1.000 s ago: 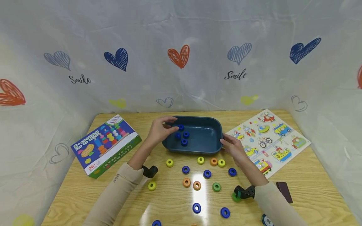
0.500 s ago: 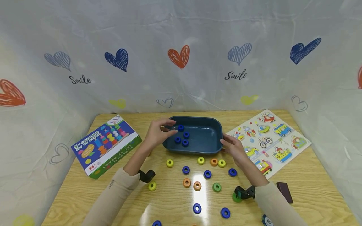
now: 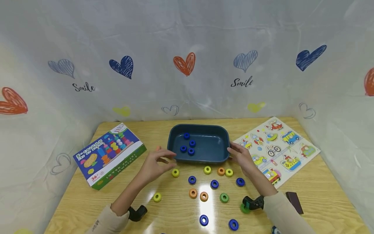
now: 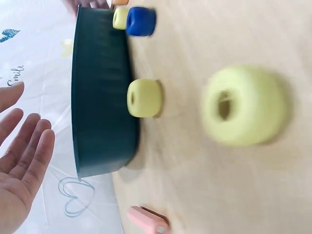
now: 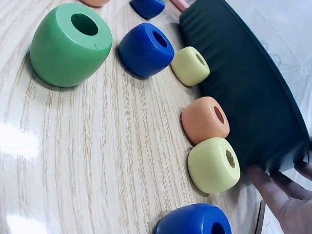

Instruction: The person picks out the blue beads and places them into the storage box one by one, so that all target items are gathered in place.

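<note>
My left hand (image 3: 156, 164) is off the tray's front left corner, fingers spread and nothing between them. A yellow bead (image 3: 175, 173) lies just beyond its fingertips. At the far end of the dark teal tray (image 3: 213, 161), my right hand (image 3: 241, 157) grips the end wall, thumb at the rim and fingers outside. Inside the tray's left half sit several blue beads (image 3: 191, 151). In the right wrist view, an orange bead (image 5: 205, 120) and a yellow bead (image 5: 214, 165) stand close to the tray wall. The left wrist view has a yellow bead (image 4: 145, 97) beside the tray.
Loose blue, orange and green beads (image 3: 224, 197) lie in front of the tray. A toy box (image 3: 109, 156) stands at left, and a picture puzzle board (image 3: 276, 151) lies at right. A small pink piece (image 4: 148, 220) is near the left hand; a dark block (image 3: 294, 202) lies right.
A blue bead has left my left hand and settled among the others in the tray. That hand has drawn back down and left, out of the tray. The right hand keeps its place.
</note>
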Motion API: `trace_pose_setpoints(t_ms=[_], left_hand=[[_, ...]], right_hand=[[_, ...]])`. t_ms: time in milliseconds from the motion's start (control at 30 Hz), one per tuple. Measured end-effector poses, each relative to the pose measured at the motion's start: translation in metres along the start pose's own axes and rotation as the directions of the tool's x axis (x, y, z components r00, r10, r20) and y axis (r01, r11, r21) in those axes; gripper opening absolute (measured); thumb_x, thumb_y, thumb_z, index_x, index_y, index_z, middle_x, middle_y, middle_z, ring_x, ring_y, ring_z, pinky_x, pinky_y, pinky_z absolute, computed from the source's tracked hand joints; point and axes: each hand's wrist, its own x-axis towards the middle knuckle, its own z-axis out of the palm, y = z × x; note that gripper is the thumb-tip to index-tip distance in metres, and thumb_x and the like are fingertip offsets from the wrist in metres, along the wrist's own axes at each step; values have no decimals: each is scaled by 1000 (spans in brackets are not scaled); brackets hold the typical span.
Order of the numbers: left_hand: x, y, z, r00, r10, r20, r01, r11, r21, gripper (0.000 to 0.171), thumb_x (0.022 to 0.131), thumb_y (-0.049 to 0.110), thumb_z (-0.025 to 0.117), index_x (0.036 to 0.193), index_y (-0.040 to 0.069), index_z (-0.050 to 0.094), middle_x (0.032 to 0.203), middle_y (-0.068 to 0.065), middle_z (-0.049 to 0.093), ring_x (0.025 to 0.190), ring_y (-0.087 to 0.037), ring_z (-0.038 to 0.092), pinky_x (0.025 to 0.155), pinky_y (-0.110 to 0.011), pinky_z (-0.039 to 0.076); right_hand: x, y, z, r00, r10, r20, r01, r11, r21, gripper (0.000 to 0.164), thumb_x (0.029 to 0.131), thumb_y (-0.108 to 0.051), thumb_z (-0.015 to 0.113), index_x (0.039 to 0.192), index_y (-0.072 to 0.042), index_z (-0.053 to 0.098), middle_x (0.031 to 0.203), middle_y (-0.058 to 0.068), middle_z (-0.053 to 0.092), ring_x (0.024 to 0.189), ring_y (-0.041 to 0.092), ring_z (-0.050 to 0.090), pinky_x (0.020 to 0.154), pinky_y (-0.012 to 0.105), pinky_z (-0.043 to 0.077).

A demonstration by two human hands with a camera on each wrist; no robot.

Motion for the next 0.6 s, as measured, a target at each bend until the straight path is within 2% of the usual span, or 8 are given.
trace_pose_setpoints(t_ms=[100,200,333,533,600], left_hand=[[-22,-15,2,999,-41,7,41,999,-14,30,76,3,75,104,10,68,102,-8,64,92,-27,60,73,-40,53],[-47,-24,6,993,-117,27,118,992,-37,31,76,7,76,104,15,67,103,-5,64,92,-25,60,72,-37,53],[-76,-24,10,979,-190,78,196,977,-83,31,76,4,75,105,7,66,102,-12,63,90,-33,59,71,-41,53],[-117,-46,25,980,-168,109,184,971,-152,34,76,11,76,107,2,65,99,-13,63,84,-28,59,66,-35,54],[-128,-50,31,978,-180,106,197,965,-175,35,77,12,76,108,2,65,99,-13,64,84,-27,60,67,-34,54]], right_hand=[[-1,1,1,1000,3,7,-3,1000,5,51,97,-15,50,142,1,32,142,21,35,120,35,44,93,42,43],[-1,1,1,1000,0,11,0,1000,3,51,97,-16,50,142,0,31,142,21,34,121,34,43,93,42,43],[-1,0,0,1000,-6,14,6,1000,3,52,97,-17,50,142,-1,32,142,20,34,121,34,44,94,43,42],[0,0,0,1000,2,12,-2,1000,4,52,97,-17,50,142,-1,32,142,19,34,120,34,44,94,42,43],[1,0,0,1000,-2,14,2,1000,-1,52,97,-18,51,142,-1,32,142,19,34,120,34,44,93,42,43]])
